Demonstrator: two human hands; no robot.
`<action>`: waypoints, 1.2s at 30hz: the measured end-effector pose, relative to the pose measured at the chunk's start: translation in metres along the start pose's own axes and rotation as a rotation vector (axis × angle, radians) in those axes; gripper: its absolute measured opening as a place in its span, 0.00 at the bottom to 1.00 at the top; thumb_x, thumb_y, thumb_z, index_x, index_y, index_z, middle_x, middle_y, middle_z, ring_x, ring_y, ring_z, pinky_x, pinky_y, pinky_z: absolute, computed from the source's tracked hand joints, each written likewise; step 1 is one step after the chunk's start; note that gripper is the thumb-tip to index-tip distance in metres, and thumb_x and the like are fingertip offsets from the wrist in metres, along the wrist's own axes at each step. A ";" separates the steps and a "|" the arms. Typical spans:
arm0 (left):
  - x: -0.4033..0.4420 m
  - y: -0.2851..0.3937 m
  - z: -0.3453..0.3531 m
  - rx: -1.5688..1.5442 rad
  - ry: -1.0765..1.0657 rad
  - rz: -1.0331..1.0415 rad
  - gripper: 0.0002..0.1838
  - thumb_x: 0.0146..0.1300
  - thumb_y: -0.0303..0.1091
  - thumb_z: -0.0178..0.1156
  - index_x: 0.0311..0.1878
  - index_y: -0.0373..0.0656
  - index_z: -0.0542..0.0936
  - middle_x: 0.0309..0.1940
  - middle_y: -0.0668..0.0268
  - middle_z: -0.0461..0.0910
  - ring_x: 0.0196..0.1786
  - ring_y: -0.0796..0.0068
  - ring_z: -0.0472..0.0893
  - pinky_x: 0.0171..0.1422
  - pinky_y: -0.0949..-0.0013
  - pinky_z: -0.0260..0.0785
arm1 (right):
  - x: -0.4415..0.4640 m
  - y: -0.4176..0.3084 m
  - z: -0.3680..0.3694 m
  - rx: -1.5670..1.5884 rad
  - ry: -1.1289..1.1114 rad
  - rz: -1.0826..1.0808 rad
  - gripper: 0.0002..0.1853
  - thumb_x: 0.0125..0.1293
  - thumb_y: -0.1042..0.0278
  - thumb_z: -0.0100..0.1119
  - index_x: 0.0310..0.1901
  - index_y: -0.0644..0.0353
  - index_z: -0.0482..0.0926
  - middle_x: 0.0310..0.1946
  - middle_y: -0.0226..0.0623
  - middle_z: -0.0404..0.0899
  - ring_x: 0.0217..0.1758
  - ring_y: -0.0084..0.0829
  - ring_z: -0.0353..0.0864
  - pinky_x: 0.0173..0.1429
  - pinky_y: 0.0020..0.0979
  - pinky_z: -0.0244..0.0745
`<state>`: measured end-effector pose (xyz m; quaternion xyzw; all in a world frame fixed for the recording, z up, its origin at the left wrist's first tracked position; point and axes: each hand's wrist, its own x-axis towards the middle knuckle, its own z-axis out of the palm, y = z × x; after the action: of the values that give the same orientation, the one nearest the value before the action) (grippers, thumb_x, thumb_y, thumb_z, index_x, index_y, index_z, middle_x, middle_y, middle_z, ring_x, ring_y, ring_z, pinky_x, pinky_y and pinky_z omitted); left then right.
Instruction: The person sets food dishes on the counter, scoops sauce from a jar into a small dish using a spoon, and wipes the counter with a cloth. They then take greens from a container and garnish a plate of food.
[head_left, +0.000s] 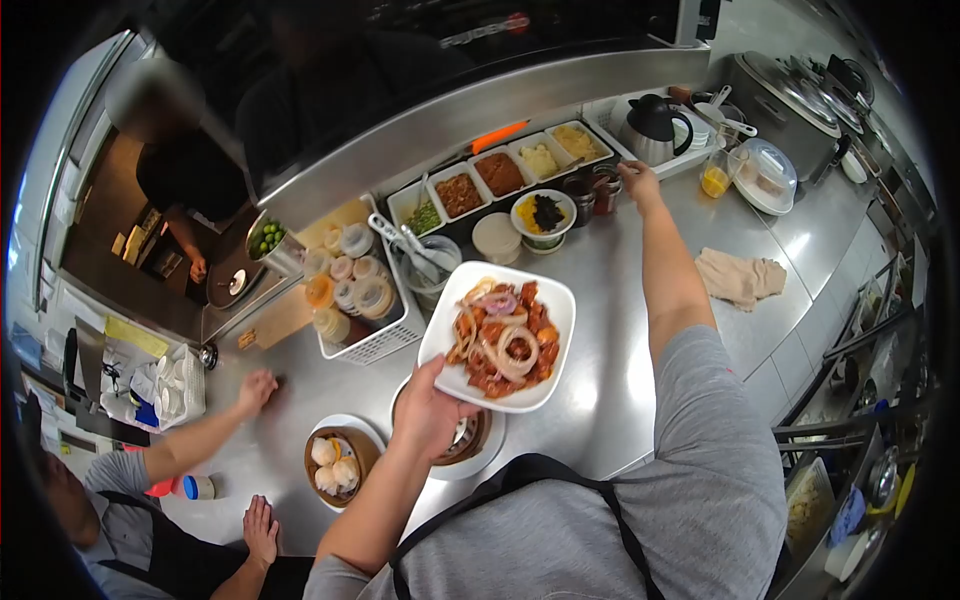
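Note:
My left hand (432,412) grips the near-left edge of a white square bowl (558,312), tilted slightly above the counter. In the bowl are reddish-brown glazed pieces (535,305) topped with onion rings (517,352). My right hand (640,184) is stretched to the back of the counter, beside a small dark-red spice jar (606,191). Its fingers look pinched together; what is between them is too small to make out. Below the bowl, a bamboo steamer (487,440) on a white plate is partly hidden by my left hand.
Another steamer (318,437) holds pale dumplings. At the back stand topping trays (500,174), a topped bowl (543,214), a bottle basket (375,348) and a thermos jug (652,130). A cloth (738,278) lies right. A co-worker's hands (260,530) are at left; another person stands behind the opening.

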<state>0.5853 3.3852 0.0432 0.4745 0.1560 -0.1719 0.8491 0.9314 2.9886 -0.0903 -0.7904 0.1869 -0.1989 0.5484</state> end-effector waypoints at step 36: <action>0.248 0.014 0.128 -0.054 0.048 0.133 0.21 0.70 0.38 0.38 0.60 0.34 0.59 0.55 0.49 0.69 0.54 0.52 0.75 0.53 0.46 0.74 | -0.062 -0.172 -0.037 0.403 -0.309 -0.610 0.09 0.64 0.70 0.55 0.38 0.69 0.78 0.24 0.36 0.79 0.21 0.23 0.78 0.27 0.23 0.73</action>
<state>0.8260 3.2461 0.0116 0.4649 0.1492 -0.0993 0.8670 0.8731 3.0473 0.0764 -0.7067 -0.1841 -0.2642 0.6300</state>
